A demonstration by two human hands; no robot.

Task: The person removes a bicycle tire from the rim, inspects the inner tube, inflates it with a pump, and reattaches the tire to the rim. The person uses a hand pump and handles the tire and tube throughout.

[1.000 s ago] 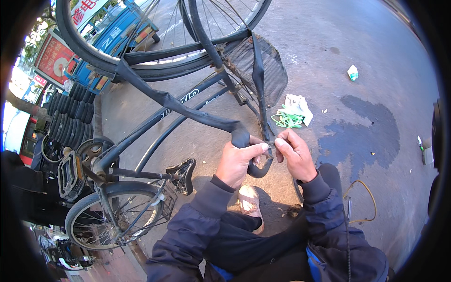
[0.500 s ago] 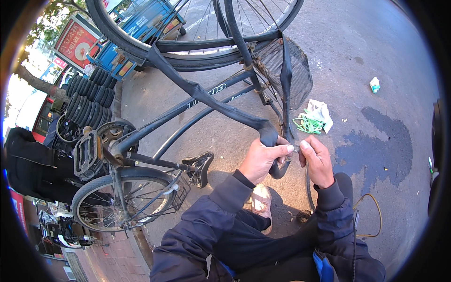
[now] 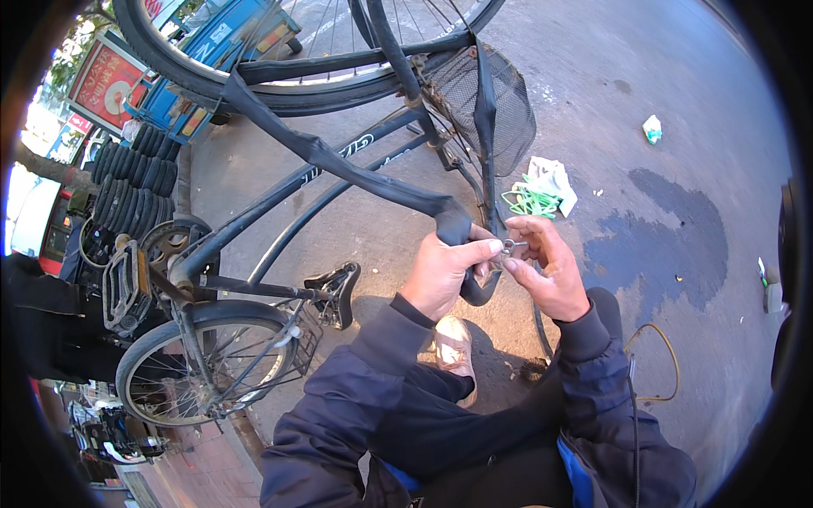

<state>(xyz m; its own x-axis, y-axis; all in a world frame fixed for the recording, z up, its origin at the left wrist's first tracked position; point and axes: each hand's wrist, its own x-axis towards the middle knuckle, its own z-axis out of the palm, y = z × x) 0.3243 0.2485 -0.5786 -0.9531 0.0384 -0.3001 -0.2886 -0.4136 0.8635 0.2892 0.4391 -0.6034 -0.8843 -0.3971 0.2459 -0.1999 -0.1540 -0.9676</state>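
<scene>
A black inner tube (image 3: 385, 188) hangs in a loop from the bicycle wheel (image 3: 318, 106) above and comes down to my hands. My left hand (image 3: 440, 269) is closed round its lower end, with the thumb on top beside a small metal valve (image 3: 510, 246). At the valve's other side is my right hand (image 3: 546, 269), thumb and fingers spread apart around it. Whether a fingertip touches the metal is hard to see. The black bicycle frame (image 3: 254, 222) lies behind the tube, and its wire basket (image 3: 500, 114) is beyond my hands.
A second, smaller wheel (image 3: 135, 372) and a pedal (image 3: 339, 296) are at the left. Stacked tyres (image 3: 127, 203) and a blue cart (image 3: 220, 42) stand farther back. White and green litter (image 3: 550, 186) and a dark wet patch (image 3: 660, 254) mark the pavement at right.
My right fingers have spread from a pinch at the valve, showing more of its metal. My left hand keeps its hold on the tube. The whole view has shifted slightly.
</scene>
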